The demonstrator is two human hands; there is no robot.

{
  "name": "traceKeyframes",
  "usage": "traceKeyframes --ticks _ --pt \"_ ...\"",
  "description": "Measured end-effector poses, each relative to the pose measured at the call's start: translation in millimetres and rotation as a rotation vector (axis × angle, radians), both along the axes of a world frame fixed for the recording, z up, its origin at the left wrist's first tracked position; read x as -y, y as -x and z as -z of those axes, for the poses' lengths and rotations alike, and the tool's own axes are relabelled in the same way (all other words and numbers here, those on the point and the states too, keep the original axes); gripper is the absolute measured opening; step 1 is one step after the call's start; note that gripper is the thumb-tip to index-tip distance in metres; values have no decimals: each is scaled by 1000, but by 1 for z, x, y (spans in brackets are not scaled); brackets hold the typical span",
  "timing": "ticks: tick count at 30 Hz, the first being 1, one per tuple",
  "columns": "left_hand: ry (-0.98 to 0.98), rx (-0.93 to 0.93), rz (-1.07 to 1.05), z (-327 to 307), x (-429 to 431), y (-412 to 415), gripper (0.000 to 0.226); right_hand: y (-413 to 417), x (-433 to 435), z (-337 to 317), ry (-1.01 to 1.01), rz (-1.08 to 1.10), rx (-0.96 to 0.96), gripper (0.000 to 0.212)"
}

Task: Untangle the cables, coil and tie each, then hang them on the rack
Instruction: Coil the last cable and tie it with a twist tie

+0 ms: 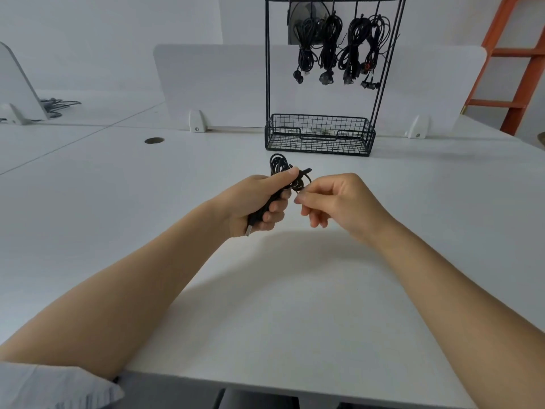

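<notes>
White desk (118, 202) filling the view, near edge cut off at the bottom beside a grey sleeve (44, 385). Black wire rack (267, 69) at the far side, top lost past the frame. Several hung cables (330, 42) under its bar, strands too tangled to separate. Something small and greenish in the rack's mesh basket (320, 143), unidentifiable. White divider panel (212, 84) behind, orange ladder (528, 69) far right. Above the desk, short of the rack: thin black cable (278, 163), coiled, loops sticking up out of the left hand (253, 202), fingers curled tight round it and hiding its middle, metal USB plug (249, 230) poking out below. Right hand (339, 199) just beside, thumb and forefinger pinching a loose loop of the same cable, other fingers curled under.
</notes>
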State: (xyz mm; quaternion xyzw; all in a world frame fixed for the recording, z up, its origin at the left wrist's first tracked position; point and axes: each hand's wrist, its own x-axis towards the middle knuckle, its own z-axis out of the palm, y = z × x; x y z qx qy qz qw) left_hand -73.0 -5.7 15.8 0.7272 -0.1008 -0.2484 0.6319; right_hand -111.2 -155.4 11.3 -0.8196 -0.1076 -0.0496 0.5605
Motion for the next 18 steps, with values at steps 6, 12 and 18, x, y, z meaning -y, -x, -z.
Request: traceKeyframes --ticks 6,12,18 --pt "29 1 -77 3 3 1 40 -3 -12 18 468 216 498 21" --pt "66 -44 -75 6 4 2 39 -8 -15 23 418 279 664 13" --pt "49 -20 -79 9 9 4 40 -3 -22 19 160 299 339 14"
